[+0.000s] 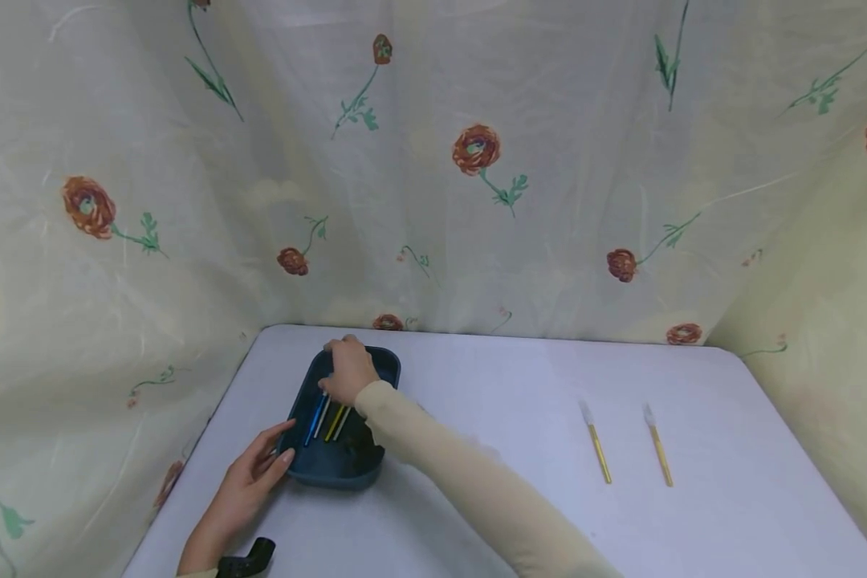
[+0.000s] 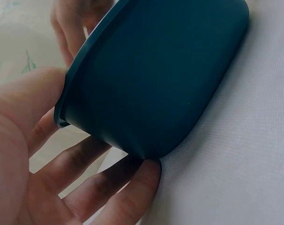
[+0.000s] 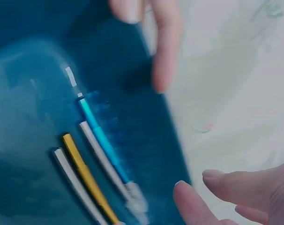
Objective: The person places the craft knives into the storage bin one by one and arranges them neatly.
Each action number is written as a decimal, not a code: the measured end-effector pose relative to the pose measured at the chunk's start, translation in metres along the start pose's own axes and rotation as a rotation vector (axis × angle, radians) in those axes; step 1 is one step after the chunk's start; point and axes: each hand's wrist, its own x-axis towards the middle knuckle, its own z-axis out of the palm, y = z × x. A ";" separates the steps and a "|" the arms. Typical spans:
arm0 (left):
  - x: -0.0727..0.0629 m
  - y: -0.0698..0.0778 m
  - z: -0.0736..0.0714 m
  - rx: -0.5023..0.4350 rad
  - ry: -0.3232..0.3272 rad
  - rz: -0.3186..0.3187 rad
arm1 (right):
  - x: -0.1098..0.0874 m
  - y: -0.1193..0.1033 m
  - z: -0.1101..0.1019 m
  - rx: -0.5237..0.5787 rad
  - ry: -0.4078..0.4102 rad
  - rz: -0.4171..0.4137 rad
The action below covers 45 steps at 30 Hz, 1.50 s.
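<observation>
A dark blue-green tray (image 1: 332, 474) stands at the left of the table, holding several slim, metallic, pen-like sticks: a blue one (image 3: 102, 140), a yellow one (image 3: 81, 166) and whitish ones. Clear ends show on some of them. My left hand (image 1: 249, 474) holds the tray's near left corner; in the left wrist view its thumb is at the rim and its fingers meet the side wall. Over the far left part of the tray is my right hand (image 1: 350, 371), its fingers extended at the rim (image 3: 179, 145). No stick shows between its fingertips.
Two gold sticks with whitish ends, one (image 1: 600, 453) left of the other (image 1: 661, 455), lie on the white table (image 1: 491, 385) to the right. Flower-patterned curtains (image 1: 549, 265) hang behind and beside the table. A black device (image 1: 246, 559) sits on my left wrist.
</observation>
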 end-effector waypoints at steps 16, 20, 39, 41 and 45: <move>0.001 -0.001 0.000 -0.004 0.008 -0.039 | -0.062 -0.002 -0.084 0.419 -0.161 -0.086; 0.000 -0.002 0.000 0.000 0.021 -0.044 | -0.075 0.001 -0.096 0.430 -0.165 -0.120; 0.000 0.003 0.004 0.004 0.026 -0.041 | -0.129 0.044 -0.140 0.369 -0.125 -0.162; 0.000 0.003 0.005 0.009 0.025 -0.037 | -0.137 0.054 -0.144 0.381 -0.112 -0.155; 0.000 0.002 0.007 0.012 0.025 -0.041 | -0.152 0.071 -0.152 0.394 -0.075 -0.139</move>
